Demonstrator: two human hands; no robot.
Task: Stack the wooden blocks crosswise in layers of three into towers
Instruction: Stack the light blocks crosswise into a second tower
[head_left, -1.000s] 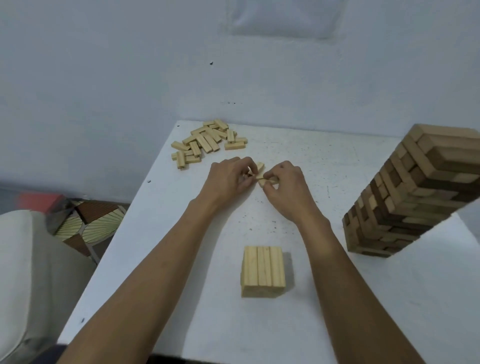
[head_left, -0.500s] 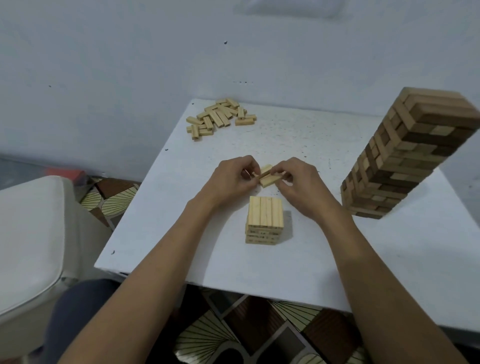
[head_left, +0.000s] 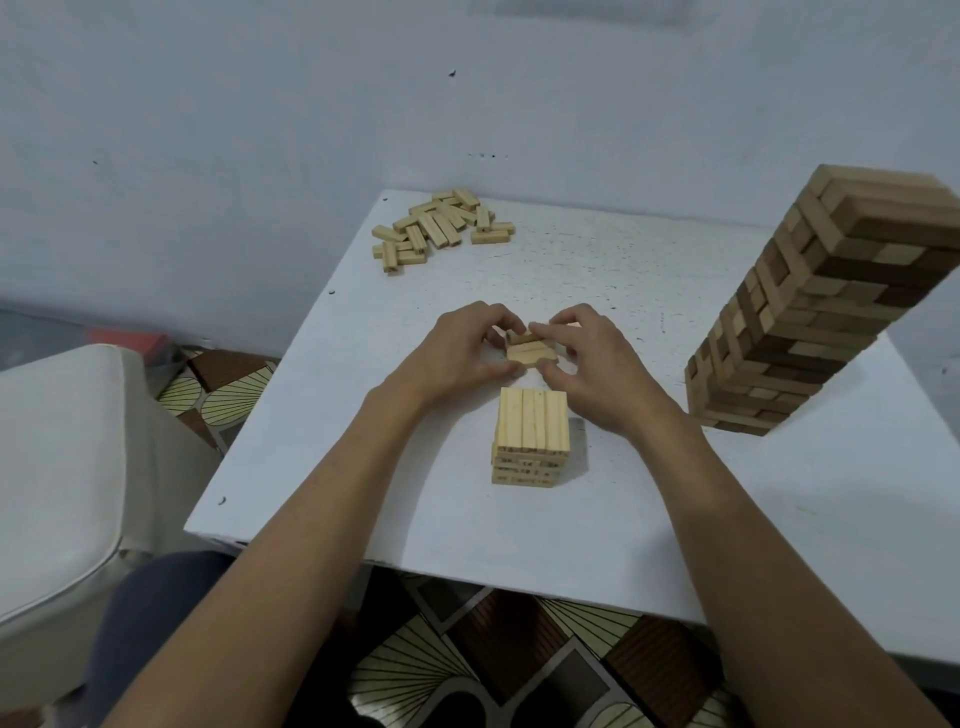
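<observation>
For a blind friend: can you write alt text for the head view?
The left hand and right hand hold blocks together behind a short stack on a white table. A loose pile lies far left; a tall tower stands right.

A home room, by the look: a white table (head_left: 519, 530) stands with its far edge against a plain wall (head_left: 260, 130), a white cushioned seat (head_left: 52, 467) by its left edge, leaf-patterned floor tiles (head_left: 218, 395) below, wooden blocks (head_left: 441, 228) heaped at its far-left corner.
</observation>
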